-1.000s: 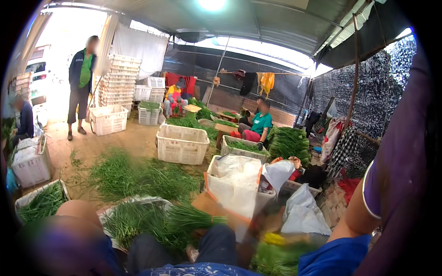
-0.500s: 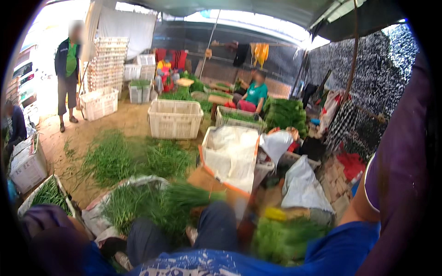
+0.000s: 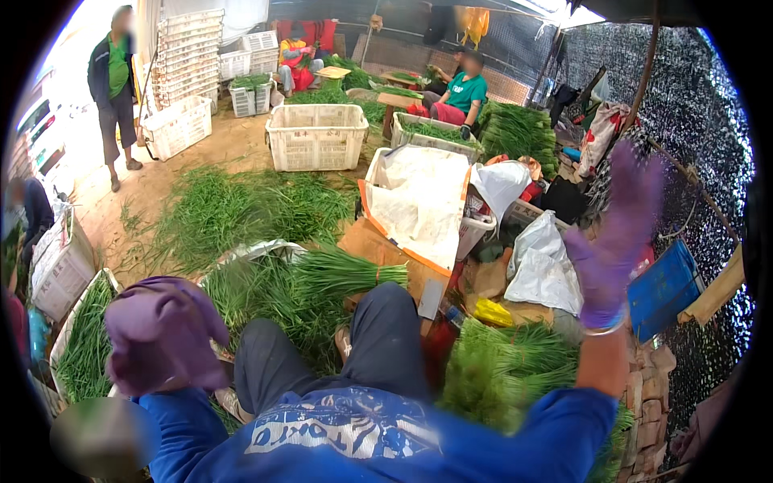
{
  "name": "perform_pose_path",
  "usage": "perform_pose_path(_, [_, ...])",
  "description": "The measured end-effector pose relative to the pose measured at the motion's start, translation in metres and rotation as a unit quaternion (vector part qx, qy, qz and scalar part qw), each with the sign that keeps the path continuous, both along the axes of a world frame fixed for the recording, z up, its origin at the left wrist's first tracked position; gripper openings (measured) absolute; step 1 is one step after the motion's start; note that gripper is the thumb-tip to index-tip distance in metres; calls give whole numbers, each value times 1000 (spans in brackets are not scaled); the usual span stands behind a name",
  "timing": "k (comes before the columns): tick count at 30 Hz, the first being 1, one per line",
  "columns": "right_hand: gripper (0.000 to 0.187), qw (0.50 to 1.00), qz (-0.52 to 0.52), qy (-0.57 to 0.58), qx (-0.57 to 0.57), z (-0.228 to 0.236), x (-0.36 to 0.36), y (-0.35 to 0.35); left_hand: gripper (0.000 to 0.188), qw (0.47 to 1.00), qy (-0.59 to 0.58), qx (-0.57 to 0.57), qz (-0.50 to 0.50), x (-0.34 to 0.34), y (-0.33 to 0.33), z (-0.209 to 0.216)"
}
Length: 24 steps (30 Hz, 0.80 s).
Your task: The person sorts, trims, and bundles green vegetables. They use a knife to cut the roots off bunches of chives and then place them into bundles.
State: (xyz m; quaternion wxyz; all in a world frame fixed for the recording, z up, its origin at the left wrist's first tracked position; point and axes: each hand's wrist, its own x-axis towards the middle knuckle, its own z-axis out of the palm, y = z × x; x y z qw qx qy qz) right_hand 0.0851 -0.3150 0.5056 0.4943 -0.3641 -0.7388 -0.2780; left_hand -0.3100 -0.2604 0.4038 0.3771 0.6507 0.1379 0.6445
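Note:
My right hand, in a purple glove, is raised on the right side with its fingers spread and nothing in it. Below and beside it lie bundled green stalks. My left hand, also gloved in purple, is lifted at the left with its back toward me; its fingers are mostly hidden. It hovers near a crate of loose green stalks. Between the hands, a tied bunch of long green stalks lies beside my knee, on a heap of loose greens.
A white sheet with an orange edge drapes over a crate ahead. Another white crate stands beyond the greens spread on the ground. A white sack and blue panel are at right. A person stands far left; others sit at the back.
Both my hands have risen into fuller view, the right one showing spread fingers. The view has tilted downward, so the crates and greens appear higher.

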Motion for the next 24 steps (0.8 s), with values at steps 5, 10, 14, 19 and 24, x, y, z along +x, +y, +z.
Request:
perform_pose_path(5, [84,946,-75,203,-242,-162,73,-16,39,752,491,384,214,79,53,8])
perform_pose_path(10, [76,794,30,522,-311,-305,97,38,41,863,496,46,84,119,139,-85])
perform_pose_path(14, [66,721,-15,600,-345,-387,93,58,48,799,600,-17,15,162,181,-158])
perform_pose_path(19, [74,723,17,565,-398,-427,85,121,99,695,712,100,5,253,217,-238])
perform_pose_path(24, [95,829,-138,224,-494,-427,70,174,99,609,777,148,-62,326,235,-330])
